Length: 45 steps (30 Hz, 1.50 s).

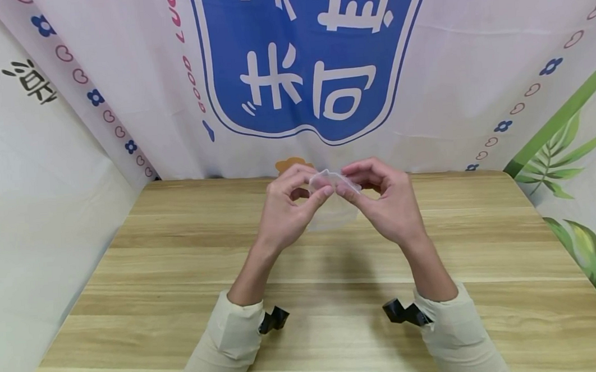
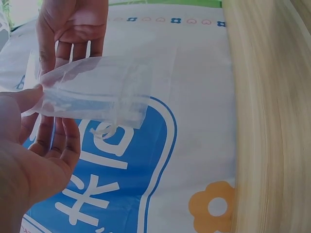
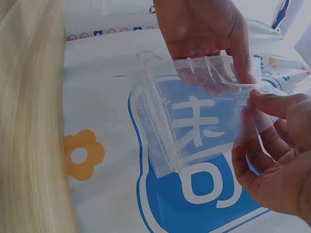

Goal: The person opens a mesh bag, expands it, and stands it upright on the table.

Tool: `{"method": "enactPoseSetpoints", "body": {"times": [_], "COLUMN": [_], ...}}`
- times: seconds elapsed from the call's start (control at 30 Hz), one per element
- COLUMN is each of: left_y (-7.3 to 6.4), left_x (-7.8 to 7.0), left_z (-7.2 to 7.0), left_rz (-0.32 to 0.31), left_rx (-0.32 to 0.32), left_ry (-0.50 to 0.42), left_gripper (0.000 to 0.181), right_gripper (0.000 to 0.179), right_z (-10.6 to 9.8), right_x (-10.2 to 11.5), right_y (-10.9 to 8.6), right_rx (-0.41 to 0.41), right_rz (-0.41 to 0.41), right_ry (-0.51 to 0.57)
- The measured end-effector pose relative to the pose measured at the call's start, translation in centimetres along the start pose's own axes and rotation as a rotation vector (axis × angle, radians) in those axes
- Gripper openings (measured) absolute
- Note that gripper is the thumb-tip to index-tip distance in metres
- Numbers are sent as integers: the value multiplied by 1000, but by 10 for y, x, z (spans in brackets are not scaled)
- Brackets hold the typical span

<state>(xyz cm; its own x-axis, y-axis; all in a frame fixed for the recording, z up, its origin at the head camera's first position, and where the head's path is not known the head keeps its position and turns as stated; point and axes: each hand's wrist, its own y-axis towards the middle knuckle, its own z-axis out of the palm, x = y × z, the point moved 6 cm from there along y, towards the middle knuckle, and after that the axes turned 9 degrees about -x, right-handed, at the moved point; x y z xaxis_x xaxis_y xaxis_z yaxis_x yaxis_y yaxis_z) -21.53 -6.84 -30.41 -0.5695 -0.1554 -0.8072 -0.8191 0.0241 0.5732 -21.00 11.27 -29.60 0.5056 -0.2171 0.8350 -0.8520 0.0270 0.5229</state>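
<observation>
Cream cloth sleeves (image 1: 226, 338) nearest, left hand (image 1: 286, 208) at nine o'clock and right hand (image 1: 391, 204) at three pinch a sheer, rectangular pouch (image 3: 194, 119) above wood-grained counter (image 1: 156, 277).

Thin, see-through, plastic-looking bag (image 3: 199, 116); smooth, wood-grained tabletop (image 1: 132, 296); creased, matt cloth backdrop (image 1: 302, 68); matt cloth sleeves (image 1: 217, 347).

Translucent pouch (image 2: 104, 90) between the fingers (image 2: 71, 141)

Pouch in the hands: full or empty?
Empty, it seems: in the right wrist view, the printed cloth behind shows clearly through the translucent pouch, and nothing is visible inside.
</observation>
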Motion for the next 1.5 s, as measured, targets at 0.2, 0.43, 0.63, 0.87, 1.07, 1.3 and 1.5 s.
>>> {"method": "enactPoseSetpoints", "body": {"times": [0.2,0.43,0.63,0.87,1.07,1.3,1.5], "left_y": [0,0,1,1,0,0,-1], "left_x": [0,0,2,2,2,2,-2], "left_z": [-1,-1,-2,-3,-2,-1,1], "left_rz": [7,8,4,-11,2,15,34], "left_rx": [-20,-4,-22,-37,-20,3,48], "left_ry": [-1,2,-1,-15,-6,-7,-44], "left_gripper": [9,9,10,8,8,10,10], "right_gripper": [31,24,25,28,29,26,26], "right_z": [-1,-1,-2,-3,-3,-2,-6], "right_x": [0,2,1,1,0,-1,-1], "right_y": [0,0,2,2,3,3,2], "right_rx": [-6,-1,-14,-39,-41,-34,-52], "right_rz": [-3,-12,-12,-13,-21,-6,3], "right_ry": [6,11,-10,-7,5,-10,-17]}}
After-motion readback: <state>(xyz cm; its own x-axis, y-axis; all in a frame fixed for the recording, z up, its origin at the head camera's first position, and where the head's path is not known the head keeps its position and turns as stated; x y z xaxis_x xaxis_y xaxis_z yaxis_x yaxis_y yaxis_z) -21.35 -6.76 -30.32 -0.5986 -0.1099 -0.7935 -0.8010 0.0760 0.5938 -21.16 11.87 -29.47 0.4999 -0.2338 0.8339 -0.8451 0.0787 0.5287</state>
